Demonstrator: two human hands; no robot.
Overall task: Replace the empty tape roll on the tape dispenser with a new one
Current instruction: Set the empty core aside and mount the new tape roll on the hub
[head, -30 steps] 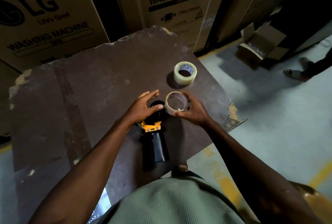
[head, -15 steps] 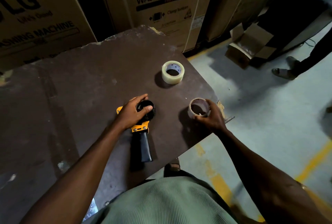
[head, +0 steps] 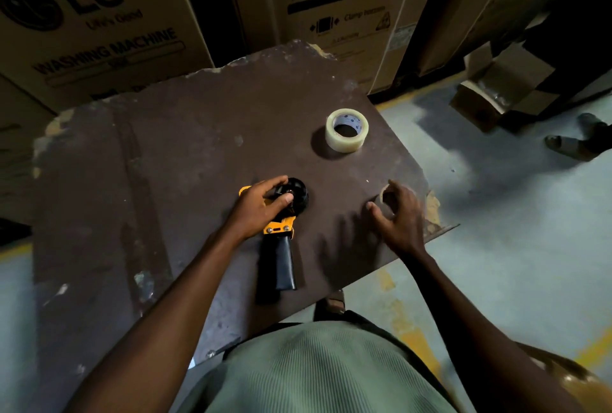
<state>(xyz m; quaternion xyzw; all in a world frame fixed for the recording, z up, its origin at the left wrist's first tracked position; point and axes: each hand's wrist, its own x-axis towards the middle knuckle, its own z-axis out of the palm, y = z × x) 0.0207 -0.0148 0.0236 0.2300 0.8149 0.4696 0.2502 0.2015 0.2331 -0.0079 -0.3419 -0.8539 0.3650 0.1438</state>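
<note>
The left hand (head: pixel 261 205) grips the dispenser (head: pixel 284 263), which lies flat on the table (head: pixel 165 164), with the thumb on its bare hub (head: pixel 298 195) (no roll mounted). The new roll (head: pixel 346 130) lies untouched, farther back. The right hand (head: pixel 400 217) curls loosely over the core (head: pixel 382 194) at the table's right edge; pinching or released, cannot tell. Done: core removed. Left: mount the new roll and thread the tape. Half a second earlier the core showed plainly in the fingers; now the hand covers most of it.

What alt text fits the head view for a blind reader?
A person's left hand holds a yellow tape dispenser flat on a dark table, its hub bare. The right hand is over the empty core near the table's right edge; a new tape roll lies beyond.
</note>
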